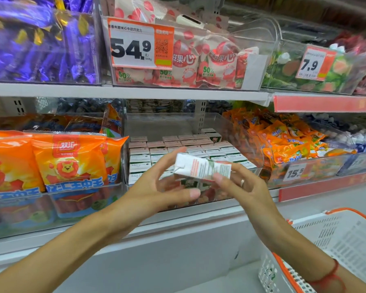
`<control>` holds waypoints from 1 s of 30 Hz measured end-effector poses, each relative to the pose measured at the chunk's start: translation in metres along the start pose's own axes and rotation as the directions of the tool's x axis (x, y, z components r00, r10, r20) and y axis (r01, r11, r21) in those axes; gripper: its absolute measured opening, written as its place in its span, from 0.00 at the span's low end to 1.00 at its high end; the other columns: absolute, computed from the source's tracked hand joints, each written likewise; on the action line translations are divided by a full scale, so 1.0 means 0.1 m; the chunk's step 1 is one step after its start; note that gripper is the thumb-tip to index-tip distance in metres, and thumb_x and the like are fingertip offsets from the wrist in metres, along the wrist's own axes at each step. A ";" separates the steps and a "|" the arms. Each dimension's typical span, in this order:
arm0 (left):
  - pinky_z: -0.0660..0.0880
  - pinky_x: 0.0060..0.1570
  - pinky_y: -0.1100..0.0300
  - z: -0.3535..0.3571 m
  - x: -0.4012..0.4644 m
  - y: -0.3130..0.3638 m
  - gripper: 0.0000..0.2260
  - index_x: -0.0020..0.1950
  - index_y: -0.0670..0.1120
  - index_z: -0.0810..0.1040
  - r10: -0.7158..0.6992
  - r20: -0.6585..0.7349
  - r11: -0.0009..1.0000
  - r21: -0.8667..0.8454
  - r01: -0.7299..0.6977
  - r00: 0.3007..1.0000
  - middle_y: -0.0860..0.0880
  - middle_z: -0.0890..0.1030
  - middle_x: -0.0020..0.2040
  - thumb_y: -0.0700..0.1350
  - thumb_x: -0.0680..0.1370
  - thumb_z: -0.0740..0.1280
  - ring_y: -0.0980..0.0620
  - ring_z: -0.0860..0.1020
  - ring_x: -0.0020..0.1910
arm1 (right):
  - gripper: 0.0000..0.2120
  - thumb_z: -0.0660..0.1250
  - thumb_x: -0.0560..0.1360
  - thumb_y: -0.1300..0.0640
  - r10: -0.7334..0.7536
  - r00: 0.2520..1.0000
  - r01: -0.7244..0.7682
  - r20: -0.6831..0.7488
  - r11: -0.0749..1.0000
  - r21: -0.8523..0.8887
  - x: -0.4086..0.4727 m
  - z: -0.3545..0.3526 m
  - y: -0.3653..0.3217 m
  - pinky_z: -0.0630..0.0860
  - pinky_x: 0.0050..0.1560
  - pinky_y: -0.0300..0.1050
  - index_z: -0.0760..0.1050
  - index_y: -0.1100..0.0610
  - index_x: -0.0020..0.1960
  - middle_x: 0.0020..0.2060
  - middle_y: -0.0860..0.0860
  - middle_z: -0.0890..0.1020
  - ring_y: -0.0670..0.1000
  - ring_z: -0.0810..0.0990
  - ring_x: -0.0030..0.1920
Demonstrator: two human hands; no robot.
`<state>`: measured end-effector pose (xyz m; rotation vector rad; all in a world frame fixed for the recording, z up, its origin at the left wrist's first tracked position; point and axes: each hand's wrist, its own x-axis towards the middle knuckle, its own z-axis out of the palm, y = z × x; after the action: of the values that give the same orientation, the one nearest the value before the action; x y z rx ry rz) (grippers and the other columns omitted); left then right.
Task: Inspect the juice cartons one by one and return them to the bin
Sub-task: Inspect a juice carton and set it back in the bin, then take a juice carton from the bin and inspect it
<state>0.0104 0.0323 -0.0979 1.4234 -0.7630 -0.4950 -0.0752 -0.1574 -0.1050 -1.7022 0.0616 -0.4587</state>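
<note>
- I see the white metal shelf (123,92) running the full width, its lip flat and smooth, with clear hard-plastic bins standing along the tier below.
- At that lower tier's left end, glossy orange sausage packs (69,161) with crimped top seams stand upright, pressed against the bin front.
- The white perforated basket (336,240) with an orange rim fills the lower right corner.
- The clear bin (249,142) at mid-shelf holds rows of small rectangular cartons (188,144), their flat paper tops packed edge to edge, mostly toward its front and right.
- My left hand (156,187) is spread, fingers straight; its fingertips reach the left end of the carton, thumb out below.
- My right hand (239,187), a ring on one finger, pinches the right end between thumb and curled fingers.
- The juice carton (203,168), a matte white box with red print, lies sideways just above the bin's front edge.
</note>
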 end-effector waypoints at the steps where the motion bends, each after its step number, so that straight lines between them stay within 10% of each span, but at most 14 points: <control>1: 0.75 0.56 0.70 0.00 0.01 0.01 0.33 0.68 0.64 0.70 0.037 -0.020 0.995 0.094 -0.035 0.999 0.65 0.78 0.63 0.47 0.66 0.77 0.65 0.77 0.61 | 0.27 0.74 0.63 0.38 0.072 0.997 -0.073 0.025 0.996 0.045 0.04 -0.02 -0.01 0.77 0.56 0.45 0.81 0.51 0.57 0.49 0.47 0.86 0.50 0.84 0.51; 6: 0.74 0.49 0.74 0.04 0.04 -0.01 0.20 0.58 0.55 0.76 0.181 -0.182 0.955 0.268 -0.129 0.966 0.65 0.82 0.54 0.49 0.67 0.73 0.66 0.79 0.56 | 0.26 0.70 0.60 0.33 0.230 0.971 -0.235 0.066 0.969 0.079 0.24 -0.08 -0.02 0.78 0.43 0.42 0.84 0.55 0.43 0.37 0.53 0.85 0.51 0.85 0.41; 10: 0.73 0.43 0.77 0.05 0.17 -0.05 0.15 0.53 0.59 0.76 0.174 -0.344 0.963 0.255 -0.086 0.923 0.66 0.82 0.48 0.45 0.71 0.73 0.70 0.79 0.51 | 0.18 0.63 0.72 0.34 -0.007 1.000 0.004 -0.013 0.967 -0.253 0.43 -0.18 0.09 0.74 0.43 0.29 0.82 0.46 0.48 0.43 0.40 0.85 0.36 0.81 0.47; 16: 0.73 0.58 0.61 0.00 0.85 0.06 0.21 0.68 0.49 0.74 0.099 -0.475 0.982 0.186 -0.011 0.874 0.56 0.79 0.61 0.48 0.76 0.72 0.58 0.77 0.61 | 0.19 0.56 0.81 0.44 -0.210 0.970 0.208 0.119 0.472 -0.857 0.70 -0.62 0.39 0.65 0.64 0.41 0.70 0.48 0.69 0.66 0.45 0.74 0.46 0.69 0.68; 30: 0.72 0.65 0.48 0.04 2.47 -0.26 0.22 0.70 0.47 0.72 0.133 -0.337 0.807 0.583 0.095 0.932 0.47 0.77 0.67 0.45 0.77 0.71 0.44 0.76 0.64 | 0.32 0.37 0.75 0.36 -0.171 0.973 0.210 0.157 0.358 -0.910 0.86 -0.71 0.57 0.53 0.68 0.37 0.65 0.43 0.72 0.70 0.40 0.68 0.42 0.61 0.71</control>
<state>0.1775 -0.1503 -0.0814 2.0192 -0.6496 0.0559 -0.0077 -0.2600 -0.1287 -2.8962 0.1072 -0.6281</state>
